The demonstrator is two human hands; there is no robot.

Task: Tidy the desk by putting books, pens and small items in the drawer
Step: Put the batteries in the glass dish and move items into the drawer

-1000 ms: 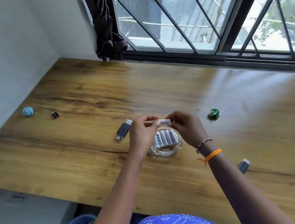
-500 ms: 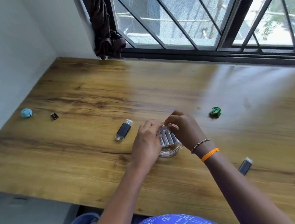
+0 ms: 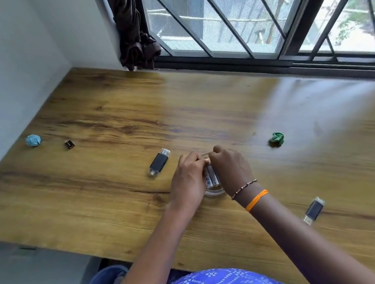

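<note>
Right now your left hand (image 3: 188, 182) and right hand (image 3: 231, 171) are both curled over a small clear glass dish (image 3: 214, 191) of white batteries (image 3: 211, 176) at mid-desk; what each hand actually pinches is hidden. Just left of them lies a black USB stick (image 3: 159, 162), and farther left a tiny black adapter (image 3: 69, 144) and a blue paper ball (image 3: 33, 140). To the right sit a green crumpled ball (image 3: 277, 139) and, nearer you, a second USB stick (image 3: 314, 210). The wooden desk (image 3: 111, 108) is bare toward the window (image 3: 225, 19).
</note>
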